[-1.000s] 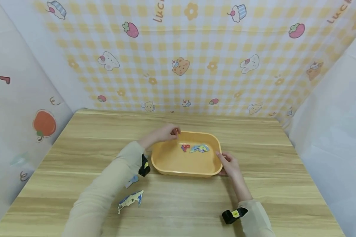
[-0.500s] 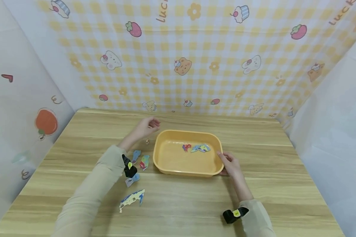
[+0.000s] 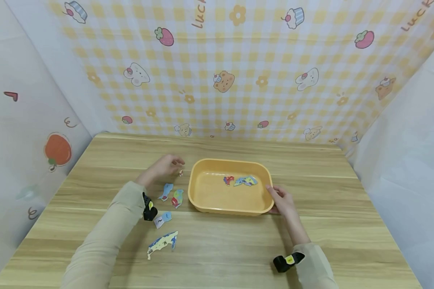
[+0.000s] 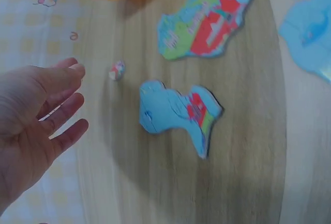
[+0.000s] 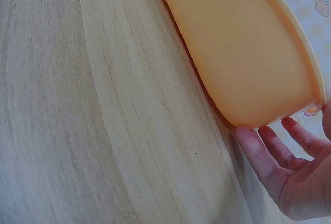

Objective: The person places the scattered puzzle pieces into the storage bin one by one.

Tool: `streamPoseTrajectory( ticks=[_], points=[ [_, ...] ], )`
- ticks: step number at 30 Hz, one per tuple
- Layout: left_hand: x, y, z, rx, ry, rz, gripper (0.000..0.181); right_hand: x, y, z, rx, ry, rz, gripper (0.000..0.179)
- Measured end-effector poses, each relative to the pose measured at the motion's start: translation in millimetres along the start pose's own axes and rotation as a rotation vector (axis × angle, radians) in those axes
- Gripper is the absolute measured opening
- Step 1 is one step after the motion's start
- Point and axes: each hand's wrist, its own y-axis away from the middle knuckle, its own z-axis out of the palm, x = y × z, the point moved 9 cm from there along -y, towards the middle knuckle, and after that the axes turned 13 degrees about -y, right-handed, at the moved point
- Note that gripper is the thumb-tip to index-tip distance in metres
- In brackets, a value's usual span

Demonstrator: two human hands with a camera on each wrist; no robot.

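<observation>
My right hand (image 3: 283, 200) grips the right end of a yellow-orange plastic tray (image 3: 231, 209), thumb at the rim and fingers against the outer wall (image 5: 243, 69). Inside the tray lie a small red puzzle piece (image 3: 228, 180) and a blue-yellow one (image 3: 246, 181). Left of the tray, my left hand (image 3: 165, 165) hovers with loosely bent fingers, holding nothing. Just beside its fingertips is a tiny red-white piece (image 4: 117, 71). Nearer to me lie a blue piece with a red patch (image 4: 176, 111) and a green-red piece (image 4: 207, 22).
Farther forward on the wooden table (image 3: 224, 253) lie a blue-lilac piece (image 3: 163, 219) and a cream-and-blue piece (image 3: 162, 243). A checked cloth (image 3: 188, 60) hangs behind the table, and white cloth (image 3: 405, 132) stands at the sides.
My left hand has moved off the tray's left rim to the left, then lowered toward the tiny piece. The pieces under that arm are uncovered. My right hand stays on the tray.
</observation>
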Motion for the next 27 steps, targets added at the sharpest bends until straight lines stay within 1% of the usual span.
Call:
streamPoseTrajectory(
  ticks=[3,6,8,12,15,18,21,27],
  points=[
    [0.8,1.1,3.0,0.005,-0.066,0.057,0.023,-0.4,0.0,-0.7,-0.001,-0.001,-0.002,0.067],
    [0.8,2.0,6.3,0.0,-0.102,0.083,0.024,-0.5,0.1,-0.8,-0.005,0.0,-0.003,0.068],
    [0.5,3.2,8.3,-0.01,-0.122,0.081,0.026,-0.2,-0.2,-0.8,-0.005,-0.001,-0.002,0.067],
    [-3.4,5.4,12.6,-0.045,-0.124,0.028,0.03,0.5,-0.4,-0.6,-0.001,-0.006,0.002,0.066],
    [-5.7,6.9,15.7,-0.061,-0.127,0.007,0.031,1.0,0.0,0.6,-0.001,-0.016,0.006,0.066],
    [-7.5,7.2,18.0,-0.056,-0.133,0.005,0.03,1.0,0.4,1.4,0.0,-0.031,0.004,0.066],
    [-9.7,6.1,18.3,-0.035,-0.127,0.009,0.026,0.9,0.1,0.9,0.005,-0.032,-0.001,0.065],
    [-10.2,0.5,15.7,0.01,-0.183,0.061,0.011,1.6,-1.7,-1.3,0.009,-0.018,0.001,0.062]
  ],
)
